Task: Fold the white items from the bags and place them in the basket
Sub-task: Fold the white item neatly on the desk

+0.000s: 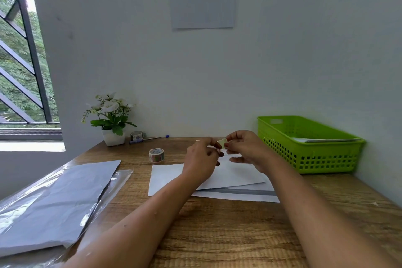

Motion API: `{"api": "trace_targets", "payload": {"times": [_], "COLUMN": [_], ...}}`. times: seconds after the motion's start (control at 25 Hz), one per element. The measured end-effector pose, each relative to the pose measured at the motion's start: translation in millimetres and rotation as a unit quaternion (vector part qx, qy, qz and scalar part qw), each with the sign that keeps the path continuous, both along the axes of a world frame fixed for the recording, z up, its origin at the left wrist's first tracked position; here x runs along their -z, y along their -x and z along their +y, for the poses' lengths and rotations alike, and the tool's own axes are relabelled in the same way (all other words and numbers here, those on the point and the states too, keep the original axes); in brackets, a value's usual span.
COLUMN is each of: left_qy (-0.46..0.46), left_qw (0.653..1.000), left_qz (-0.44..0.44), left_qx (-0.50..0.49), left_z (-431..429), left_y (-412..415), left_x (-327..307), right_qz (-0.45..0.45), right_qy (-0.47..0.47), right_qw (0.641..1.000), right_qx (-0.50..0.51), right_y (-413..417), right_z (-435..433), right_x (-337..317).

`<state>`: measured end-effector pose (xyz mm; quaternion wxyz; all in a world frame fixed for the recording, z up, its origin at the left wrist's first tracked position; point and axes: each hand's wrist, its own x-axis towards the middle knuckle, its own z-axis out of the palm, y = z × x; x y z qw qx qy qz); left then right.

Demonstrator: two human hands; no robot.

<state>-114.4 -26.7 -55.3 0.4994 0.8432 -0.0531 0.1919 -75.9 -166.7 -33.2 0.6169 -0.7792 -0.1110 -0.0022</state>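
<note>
A folded white item point(230, 177) lies flat on the wooden table, on top of another white sheet with a grey stripe point(243, 193). Above it, my left hand point(201, 159) and my right hand point(244, 148) meet and pinch a small pale piece of tape point(222, 143) between their fingertips. The green plastic basket point(304, 159) stands at the right against the wall, with a white folded item point(322, 139) inside. At the left, clear plastic bags point(54, 200) hold greyish-white sheets.
A patterned tape roll point(156, 155) sits on the table left of my hands. By the wall are a second roll point(136, 135), a pen point(148, 139) and a potted plant point(111, 119). A window is at the far left.
</note>
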Motion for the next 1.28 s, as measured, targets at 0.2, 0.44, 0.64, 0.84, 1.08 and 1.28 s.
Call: {"api": "trace_targets", "payload": {"times": [0.2,0.44,0.64,0.84,1.08,1.28], "left_qy": [-0.24,-0.385,-0.387,-0.444,-0.458,-0.459], "left_qw": [0.97,0.919,0.917,0.891,0.884,0.882], "left_qz": [0.007,0.075,0.084,0.082,0.083,0.092], "left_qx": [0.023,0.046,0.037,0.05,0.055,0.053], "left_z": [-4.3,-8.7,-10.7,-10.1,-9.5,-9.2], "left_y": [-3.7,-10.2,-9.9,-12.7,-12.4,-13.2], "left_x": [9.1,21.0,24.6,24.4,24.5,24.8], "right_qz": [-0.056,-0.066,-0.07,-0.089,-0.082,-0.085], "right_qy": [0.096,0.201,0.24,0.277,0.284,0.283], "right_qw": [0.984,0.955,0.941,0.926,0.925,0.928], "right_qx": [0.137,0.206,0.227,0.241,0.239,0.226], "right_y": [-22.6,-41.7,-51.5,-55.4,-58.4,-58.5], "right_z": [-5.8,-3.9,-3.1,0.7,1.6,1.3], "right_x": [17.3,36.9,43.2,47.9,49.5,52.0]}}
